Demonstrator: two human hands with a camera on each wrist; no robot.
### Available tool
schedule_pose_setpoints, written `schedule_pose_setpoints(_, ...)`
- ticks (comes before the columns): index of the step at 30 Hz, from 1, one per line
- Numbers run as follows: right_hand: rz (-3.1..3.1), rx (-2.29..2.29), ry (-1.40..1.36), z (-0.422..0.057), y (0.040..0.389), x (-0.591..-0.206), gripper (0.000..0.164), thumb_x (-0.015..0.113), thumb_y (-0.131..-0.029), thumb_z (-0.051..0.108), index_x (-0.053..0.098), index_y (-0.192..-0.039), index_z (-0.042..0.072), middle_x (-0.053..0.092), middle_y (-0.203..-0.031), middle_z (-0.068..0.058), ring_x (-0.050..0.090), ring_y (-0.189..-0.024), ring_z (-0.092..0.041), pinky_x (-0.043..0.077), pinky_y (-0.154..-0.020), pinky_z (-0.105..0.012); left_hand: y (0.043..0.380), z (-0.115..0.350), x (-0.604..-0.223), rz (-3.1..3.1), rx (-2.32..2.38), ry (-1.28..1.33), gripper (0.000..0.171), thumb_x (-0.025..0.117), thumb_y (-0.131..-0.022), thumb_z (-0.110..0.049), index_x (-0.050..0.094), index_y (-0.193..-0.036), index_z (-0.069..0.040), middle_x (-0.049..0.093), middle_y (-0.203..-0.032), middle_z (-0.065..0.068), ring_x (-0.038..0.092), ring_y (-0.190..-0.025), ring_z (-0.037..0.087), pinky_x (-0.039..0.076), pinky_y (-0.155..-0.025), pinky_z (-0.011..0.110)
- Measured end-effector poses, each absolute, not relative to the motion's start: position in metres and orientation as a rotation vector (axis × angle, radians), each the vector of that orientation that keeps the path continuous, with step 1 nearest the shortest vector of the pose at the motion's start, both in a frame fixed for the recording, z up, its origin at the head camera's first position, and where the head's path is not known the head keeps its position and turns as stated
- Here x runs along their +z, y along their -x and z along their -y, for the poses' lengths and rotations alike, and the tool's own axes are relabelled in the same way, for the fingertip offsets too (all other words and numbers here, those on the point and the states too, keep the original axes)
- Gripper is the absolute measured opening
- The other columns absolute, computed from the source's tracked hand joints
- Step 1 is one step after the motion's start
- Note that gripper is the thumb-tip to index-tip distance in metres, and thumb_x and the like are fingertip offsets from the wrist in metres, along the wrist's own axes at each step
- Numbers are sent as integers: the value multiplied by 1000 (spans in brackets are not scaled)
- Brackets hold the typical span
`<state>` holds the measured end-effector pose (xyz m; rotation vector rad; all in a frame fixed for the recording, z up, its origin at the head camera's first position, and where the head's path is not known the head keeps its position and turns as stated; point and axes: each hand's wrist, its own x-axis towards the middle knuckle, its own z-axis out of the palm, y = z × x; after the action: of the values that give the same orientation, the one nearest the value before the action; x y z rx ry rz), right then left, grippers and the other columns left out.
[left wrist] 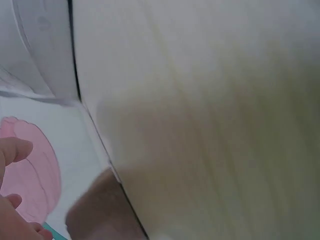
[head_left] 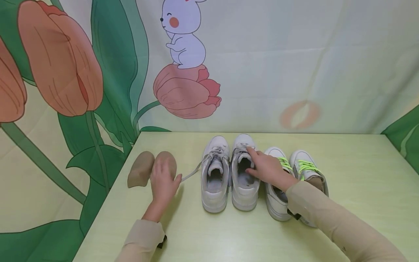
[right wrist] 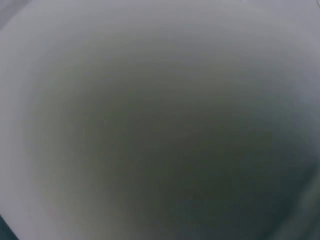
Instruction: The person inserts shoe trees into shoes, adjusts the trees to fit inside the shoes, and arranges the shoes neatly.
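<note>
My left hand [head_left: 162, 182] is over the right one of two brown rounded shoe inserts [head_left: 168, 162], its fingers overlapping it and the thumb out to the side. The other brown insert [head_left: 140, 169] lies just left of it. My right hand [head_left: 270, 169] grips the side of a white shoe [head_left: 244, 198], thumb inside the opening and index finger by the tongue. A second white shoe [head_left: 214, 200] stands beside it, with a loose lace [head_left: 195, 170] trailing towards my left thumb. In the left wrist view a brown insert [left wrist: 105, 215] is below my fingers [left wrist: 15, 150]. The right wrist view is blurred.
On the right stand two white shoes with neon-green laces, the nearer one [head_left: 277, 211] partly behind my right forearm. The far one [head_left: 306, 160] has a brown insert [head_left: 315, 182] inside. A printed curtain [head_left: 262, 65] hangs behind the pale table [head_left: 370, 182].
</note>
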<state>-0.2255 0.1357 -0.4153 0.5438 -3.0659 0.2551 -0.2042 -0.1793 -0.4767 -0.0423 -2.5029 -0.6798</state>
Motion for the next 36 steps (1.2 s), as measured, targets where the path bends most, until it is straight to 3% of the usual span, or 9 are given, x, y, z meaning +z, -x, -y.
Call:
schedule_pose_setpoints(17, 3072, 272, -637, -139, 225, -415, 69, 58, -79, 20, 23, -138, 8, 56, -99, -15, 45, -49, -18, 33, -41, -30, 225, 192, -472, 2741, -783, -143, 81, 70, -72, -29, 25, -135, -4, 15, -143, 25, 18, -131, 38, 22, -98, 58)
schedule_pose_setpoints(30, 3099, 264, -709, -142, 229, -414, 68, 54, -80, 18, 21, -138, 6, 56, -107, -18, 45, -51, -18, 33, -44, -29, 235, 201, -478, 2783, -868, -222, 89, 73, -69, -29, 20, -137, -4, 8, -144, 26, 15, -131, 43, 24, -95, 62)
schedule_pose_setpoints(36, 3121, 226, -755, -142, 229, -410, 67, 56, -81, 17, 21, -138, 6, 56, -112, -18, 48, -54, -19, 36, -47, -31, 236, 203, -480, 2747, -896, -265, 90, 75, -66, -22, 22, -136, -4, 12, -143, 25, 25, -126, 43, 31, -95, 55)
